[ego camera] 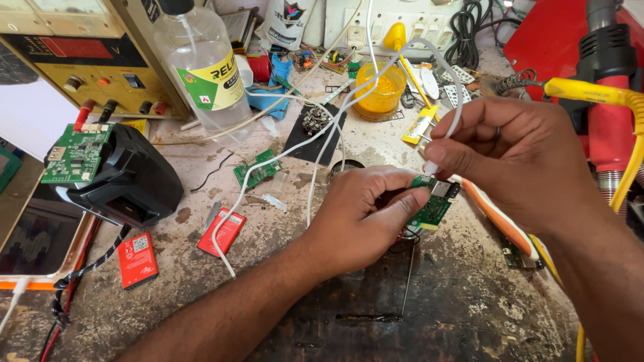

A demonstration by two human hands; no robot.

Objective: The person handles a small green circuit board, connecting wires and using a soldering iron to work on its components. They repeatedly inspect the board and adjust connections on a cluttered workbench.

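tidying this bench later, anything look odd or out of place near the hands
Two red flat battery packs lie loose on the stained, scarred bench, and a bare green circuit board sits among tangled white cable. Nothing looks spilled.

**Bare arms, bare hands, one ring**

Here come two arms into the head view, both uncovered from the bottom edge of the frame right up to the wrists, no sleeve, no cuff, no watch, no strap on either one. The left hand (365, 211) is gloveless, with short, plain fingernails. Over to the right hand (520, 157), again no glove, and there it is: a thin dark ring band on one finger, seen as a narrow stripe near the knuckle. The forearms show fine hair along their length. No tape and no bandage on either hand.
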